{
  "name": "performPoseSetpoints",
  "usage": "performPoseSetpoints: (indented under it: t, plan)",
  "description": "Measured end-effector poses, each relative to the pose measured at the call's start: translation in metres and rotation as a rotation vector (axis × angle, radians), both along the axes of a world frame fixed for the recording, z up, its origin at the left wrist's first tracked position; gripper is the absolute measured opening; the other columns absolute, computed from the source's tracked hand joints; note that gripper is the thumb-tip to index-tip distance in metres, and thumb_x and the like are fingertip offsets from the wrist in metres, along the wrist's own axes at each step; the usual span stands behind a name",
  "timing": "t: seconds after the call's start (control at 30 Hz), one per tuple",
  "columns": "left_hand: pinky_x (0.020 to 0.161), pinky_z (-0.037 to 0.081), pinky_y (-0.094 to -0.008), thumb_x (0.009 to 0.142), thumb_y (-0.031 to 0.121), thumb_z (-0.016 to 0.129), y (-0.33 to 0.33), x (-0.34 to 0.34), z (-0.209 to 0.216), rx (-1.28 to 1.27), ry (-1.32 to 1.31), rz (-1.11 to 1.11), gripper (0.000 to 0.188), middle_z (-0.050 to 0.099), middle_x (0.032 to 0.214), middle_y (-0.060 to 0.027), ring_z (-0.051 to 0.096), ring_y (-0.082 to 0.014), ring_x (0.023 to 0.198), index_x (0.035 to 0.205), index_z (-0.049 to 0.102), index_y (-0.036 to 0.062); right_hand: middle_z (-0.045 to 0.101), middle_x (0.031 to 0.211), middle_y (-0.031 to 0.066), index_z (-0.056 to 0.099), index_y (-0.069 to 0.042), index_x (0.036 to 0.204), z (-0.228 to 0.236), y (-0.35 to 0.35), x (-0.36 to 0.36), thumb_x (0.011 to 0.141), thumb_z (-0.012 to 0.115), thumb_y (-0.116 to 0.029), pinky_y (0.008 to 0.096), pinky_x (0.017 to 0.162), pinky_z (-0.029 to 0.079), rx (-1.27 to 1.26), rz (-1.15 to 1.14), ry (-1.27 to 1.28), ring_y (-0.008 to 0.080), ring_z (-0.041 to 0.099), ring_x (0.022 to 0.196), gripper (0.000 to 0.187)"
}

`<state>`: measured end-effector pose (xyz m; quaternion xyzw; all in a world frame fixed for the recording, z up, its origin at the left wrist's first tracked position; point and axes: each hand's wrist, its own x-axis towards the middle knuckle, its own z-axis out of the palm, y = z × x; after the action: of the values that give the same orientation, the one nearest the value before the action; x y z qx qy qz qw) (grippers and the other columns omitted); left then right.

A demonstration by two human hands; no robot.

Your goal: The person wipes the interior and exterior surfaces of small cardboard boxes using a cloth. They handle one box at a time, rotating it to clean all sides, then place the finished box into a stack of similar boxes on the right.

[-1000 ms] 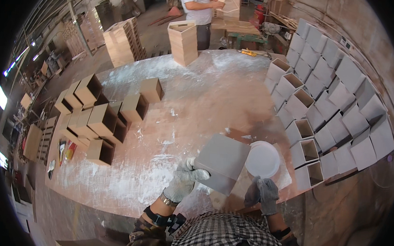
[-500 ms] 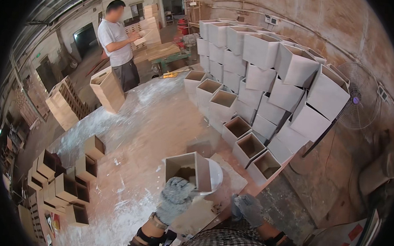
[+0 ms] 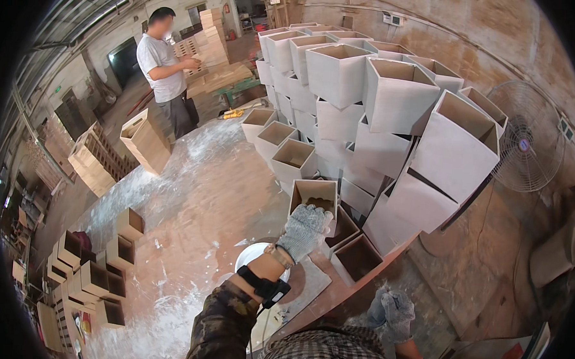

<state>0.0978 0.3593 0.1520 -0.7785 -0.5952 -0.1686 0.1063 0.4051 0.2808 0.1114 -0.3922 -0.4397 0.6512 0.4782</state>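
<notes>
My left hand [image 3: 306, 230], in a grey knitted glove, reaches forward and grips the near rim of an open-topped box [image 3: 316, 188]. White shows on the box's edges and its inside is brown. It is held at the front of the stacked white boxes [image 3: 336, 67], close to another open box [image 3: 357, 258] at the table edge. My right hand [image 3: 392, 312], also gloved, is low by the checked cloth at my front. Its fingers are curled, and whatever may be inside them is hidden. A round white dish [image 3: 251, 253] sits partly under my left forearm.
The worktable [image 3: 189, 220] is smeared with white. Several raw brown boxes [image 3: 94, 277] stand at its left edge. Tall wooden pieces [image 3: 145, 141] stand at the far left, near a person [image 3: 161, 68] in a pale shirt. A wire fan [image 3: 523, 145] stands at the right wall.
My left hand has carried the box from over the white dish forward and right to the stacked boxes. My right hand has shifted slightly right. The view has shifted too.
</notes>
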Motion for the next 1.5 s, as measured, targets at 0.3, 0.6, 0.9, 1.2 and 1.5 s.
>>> performPoseSetpoints:
  t: [0.3, 0.6, 0.9, 1.2, 1.5]
  plan:
    - [0.072, 0.043, -0.0425, 0.076, 0.024, 0.058, 0.051, 0.003, -0.021, 0.031, -0.038, 0.129, 0.016, 0.06, 0.075, -0.0118, 0.058, -0.0306, 0.076, 0.082, 0.056, 0.0091, 0.058, 0.071, 0.001, 0.059, -0.001, 0.082, -0.012, 0.021, 0.02, 0.086, 0.06, -0.002, 0.0233, 0.06, 0.045, 0.026, -0.045, -0.227, 0.006, 0.05, 0.065, 0.005]
    - [0.07, 0.044, -0.0424, 0.074, 0.024, 0.059, 0.084, 0.014, -0.032, 0.12, -0.088, 0.192, 0.016, 0.061, 0.074, -0.008, 0.06, -0.0278, 0.076, 0.082, 0.058, 0.0103, 0.058, 0.069, 0.0027, 0.059, 0.001, 0.08, -0.026, 0.032, 0.033, 0.086, 0.06, -0.003, 0.0247, 0.058, 0.045, 0.242, -0.056, -0.541, 0.0069, 0.051, 0.065, 0.008]
    - [0.067, 0.05, -0.0437, 0.073, 0.019, 0.058, 0.119, 0.029, -0.035, -0.036, -0.174, 0.409, 0.015, 0.063, 0.076, -0.0131, 0.063, -0.0316, 0.075, 0.082, 0.059, 0.0068, 0.059, 0.075, 0.0031, 0.059, 0.0, 0.086, -0.025, 0.037, 0.037, 0.086, 0.06, -0.003, 0.0246, 0.061, 0.046, 0.093, -0.012, -0.454, 0.007, 0.052, 0.068, 0.004]
    - [0.064, 0.051, -0.0441, 0.074, 0.019, 0.058, 0.124, 0.026, -0.041, 0.076, -0.209, 0.365, 0.014, 0.064, 0.072, -0.0141, 0.064, -0.0339, 0.07, 0.081, 0.061, 0.0074, 0.06, 0.071, 0.0061, 0.059, -0.001, 0.083, -0.049, 0.051, 0.031, 0.084, 0.063, -0.005, 0.0272, 0.058, 0.045, 0.279, -0.145, -0.54, 0.0091, 0.053, 0.064, 0.006]
    - [0.065, 0.05, -0.0435, 0.073, 0.022, 0.059, 0.146, 0.016, -0.056, 0.091, -0.271, 0.487, 0.017, 0.064, 0.075, -0.0149, 0.063, -0.0336, 0.071, 0.079, 0.061, 0.0059, 0.063, 0.068, 0.0093, 0.063, 0.0, 0.081, -0.048, 0.056, 0.024, 0.084, 0.063, -0.011, 0.0293, 0.057, 0.046, 0.211, 0.017, -0.593, 0.0139, 0.058, 0.063, 0.012]
